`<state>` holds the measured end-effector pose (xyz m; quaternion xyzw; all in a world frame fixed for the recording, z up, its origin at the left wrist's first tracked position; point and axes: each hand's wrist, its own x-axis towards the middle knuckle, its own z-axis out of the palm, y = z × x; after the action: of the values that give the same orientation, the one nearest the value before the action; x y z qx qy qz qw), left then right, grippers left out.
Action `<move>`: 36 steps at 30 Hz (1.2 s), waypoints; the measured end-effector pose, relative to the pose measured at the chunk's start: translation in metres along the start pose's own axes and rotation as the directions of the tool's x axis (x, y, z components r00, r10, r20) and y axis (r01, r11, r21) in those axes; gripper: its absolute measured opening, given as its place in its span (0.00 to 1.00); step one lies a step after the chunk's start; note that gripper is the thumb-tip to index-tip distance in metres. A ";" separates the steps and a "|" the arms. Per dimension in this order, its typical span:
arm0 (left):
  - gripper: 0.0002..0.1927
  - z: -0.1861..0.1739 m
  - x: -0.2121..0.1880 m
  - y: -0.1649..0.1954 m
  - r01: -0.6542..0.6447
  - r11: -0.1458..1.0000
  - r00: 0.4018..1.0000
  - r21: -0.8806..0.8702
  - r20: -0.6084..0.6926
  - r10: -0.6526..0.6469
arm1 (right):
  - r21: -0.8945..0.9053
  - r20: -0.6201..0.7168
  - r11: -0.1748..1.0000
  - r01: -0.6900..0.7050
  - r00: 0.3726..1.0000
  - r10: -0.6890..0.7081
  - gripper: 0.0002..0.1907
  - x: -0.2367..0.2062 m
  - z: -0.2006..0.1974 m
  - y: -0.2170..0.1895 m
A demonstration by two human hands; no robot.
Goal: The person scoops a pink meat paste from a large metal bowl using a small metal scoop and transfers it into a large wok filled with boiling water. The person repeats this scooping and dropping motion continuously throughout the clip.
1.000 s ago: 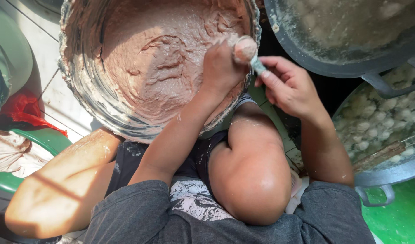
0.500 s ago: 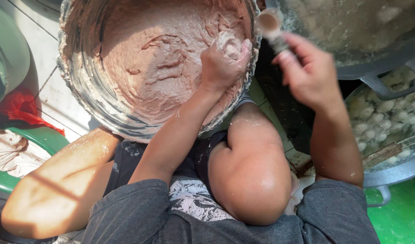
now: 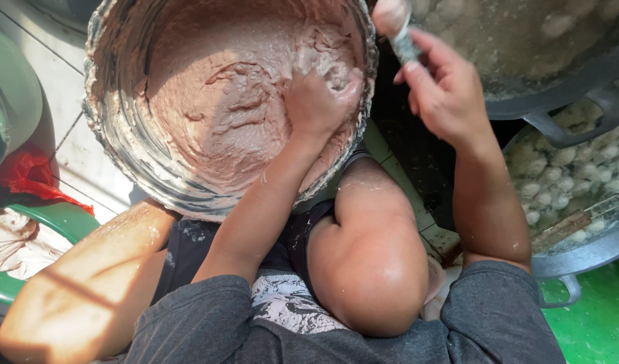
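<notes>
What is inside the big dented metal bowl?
The big dented metal bowl holds thick pinkish-brown paste, smeared up its walls. The left hand is pressed into it; the paste covers the bowl's bottom.

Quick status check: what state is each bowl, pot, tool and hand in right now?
Metal bowl: upright, filled with pinkish paste, walls smeared.
Paste: soft, gouged and ridged.
Left hand: dug into the paste, coated.
Right hand: raised over the pot, gripping a spoon.
Spoon: carries a lump of paste.
Pot: open, holds cloudy liquid with pale lumps.
Lower pan: open, full of white balls.
</notes>
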<state>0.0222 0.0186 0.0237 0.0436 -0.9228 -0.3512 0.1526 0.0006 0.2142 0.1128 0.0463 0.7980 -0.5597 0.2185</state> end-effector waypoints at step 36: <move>0.17 0.025 0.005 -0.032 0.132 0.958 0.941 -0.256 0.336 -0.039 | -0.773 -0.086 0.539 0.334 0.786 -0.612 0.12 0.052 -0.025 0.006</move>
<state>0.0092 0.0096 -0.0135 0.0034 -0.8747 -0.4845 -0.0138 -0.0519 0.2299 0.0939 -0.1671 0.9572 -0.2188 -0.0886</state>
